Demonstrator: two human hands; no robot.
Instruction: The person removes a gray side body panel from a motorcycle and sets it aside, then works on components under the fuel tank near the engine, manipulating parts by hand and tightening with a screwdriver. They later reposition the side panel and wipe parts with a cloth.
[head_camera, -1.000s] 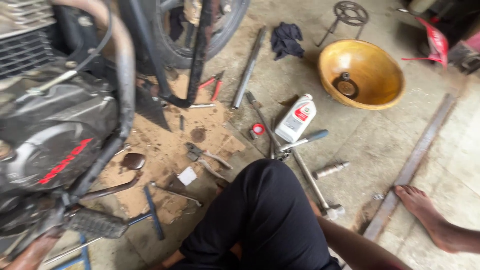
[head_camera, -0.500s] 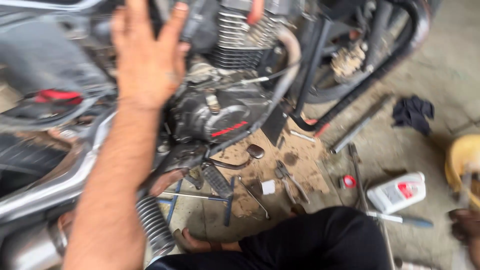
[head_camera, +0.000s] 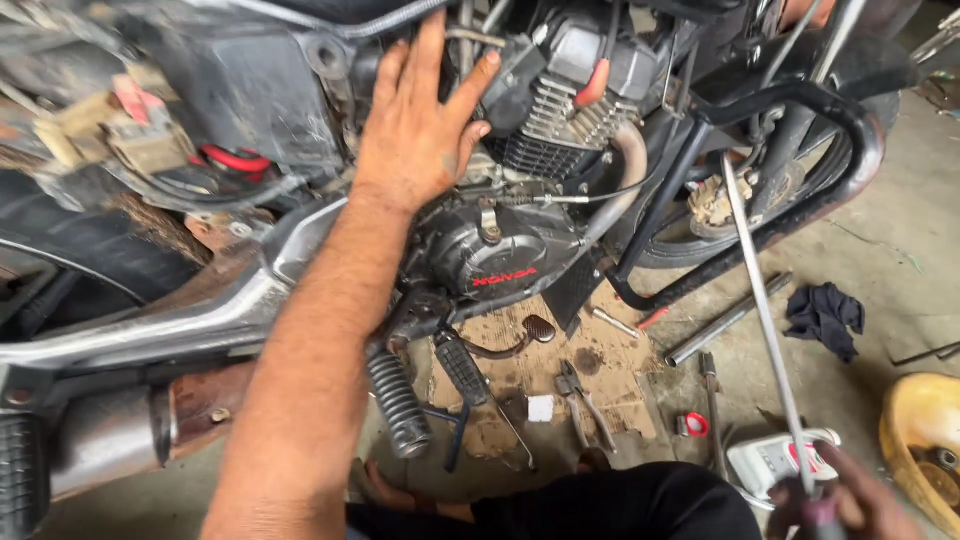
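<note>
Black engine casing now fills the middle of the view, where a second ago the camera looked down at tools on the floor. The left hand has come up and lies flat against the motorcycle, fingers spread apart, palm pressed on the dark side panel just left of the finned cylinder; it clamps on nothing. Half a second ago it was already raised there, so it seems to be bracing or feeling for a spot.

The right hand, at the lower right edge, is closed around the handle of a long metal rod, which slants up toward the front crash bar. That tool was not in hand in the earliest picture, so work on the engine looks about to begin.

Pliers, a white bottle and a yellow bowl lie on the floor beneath.
</note>
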